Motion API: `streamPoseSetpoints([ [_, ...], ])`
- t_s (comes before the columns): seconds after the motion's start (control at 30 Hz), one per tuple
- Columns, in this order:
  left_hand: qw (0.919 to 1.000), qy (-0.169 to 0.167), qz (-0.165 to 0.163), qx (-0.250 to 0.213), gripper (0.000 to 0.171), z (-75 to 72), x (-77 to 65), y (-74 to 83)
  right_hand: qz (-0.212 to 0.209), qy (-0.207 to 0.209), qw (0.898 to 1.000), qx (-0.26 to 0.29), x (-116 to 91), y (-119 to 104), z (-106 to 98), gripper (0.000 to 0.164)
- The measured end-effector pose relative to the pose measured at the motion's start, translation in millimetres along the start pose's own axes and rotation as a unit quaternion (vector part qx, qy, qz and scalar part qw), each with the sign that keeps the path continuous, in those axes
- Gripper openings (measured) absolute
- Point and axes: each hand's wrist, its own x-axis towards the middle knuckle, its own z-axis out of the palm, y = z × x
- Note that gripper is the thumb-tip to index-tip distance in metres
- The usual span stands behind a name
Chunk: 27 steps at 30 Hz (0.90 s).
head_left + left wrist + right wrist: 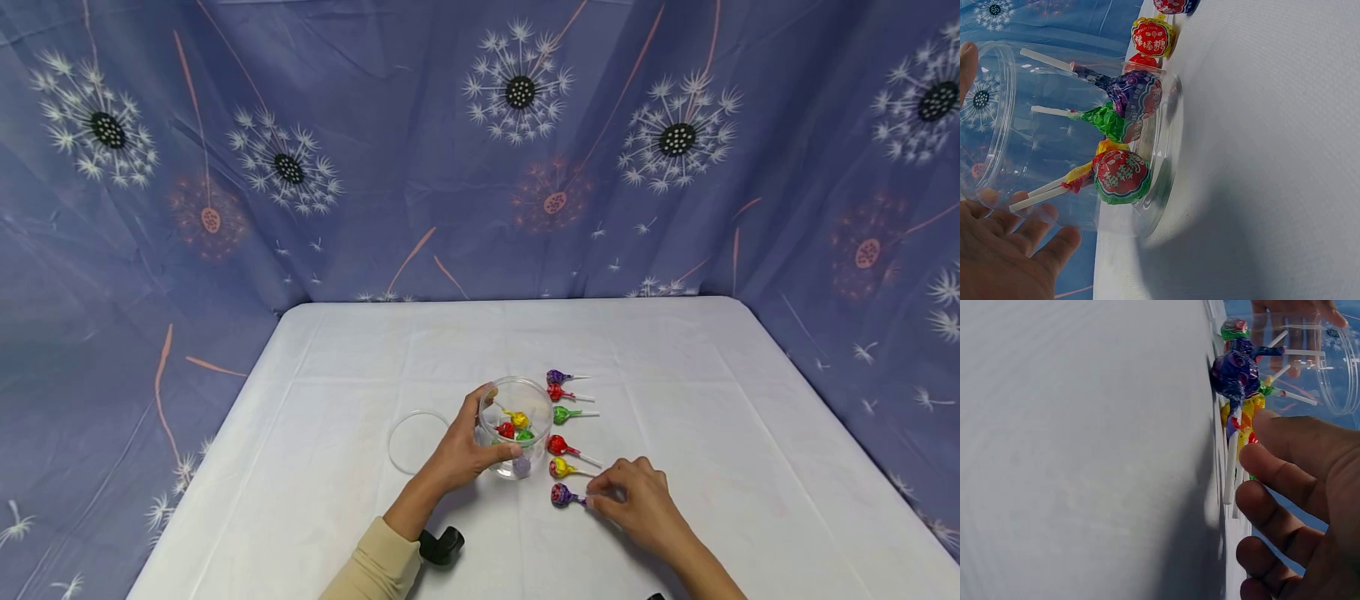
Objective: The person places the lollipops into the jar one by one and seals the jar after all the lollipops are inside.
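My left hand (468,442) grips a clear plastic jar (512,458) around its side, thumb on the near side and fingers behind. Inside the jar stand several wrapped lollipops, among them a green-and-red one (1122,177) and a purple one (1138,95), sticks toward the mouth. To its right, several more lollipops lie in a column, sticks pointing right. The nearest is a purple lollipop (561,495); my right hand (637,500) hovers at its stick, thumb and forefinger apart and loosely bent. A yellow lollipop (559,468) lies just beyond it.
A clear round lid (417,442) lies on the white table (315,467) left of the jar. Farther up the column are red (557,445), green (561,414) and purple (555,377) lollipops. A blue dandelion-patterned curtain (420,167) hangs behind the table.
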Motion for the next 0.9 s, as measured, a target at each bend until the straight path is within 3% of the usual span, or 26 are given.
streamPoseSetpoints([
  [0.9,1.0000,-0.001,-0.005,-0.002,0.091,0.4,-0.6,1.0,-0.028,0.000,1.000,-0.005,-1.3,7.8,5.8,0.025],
])
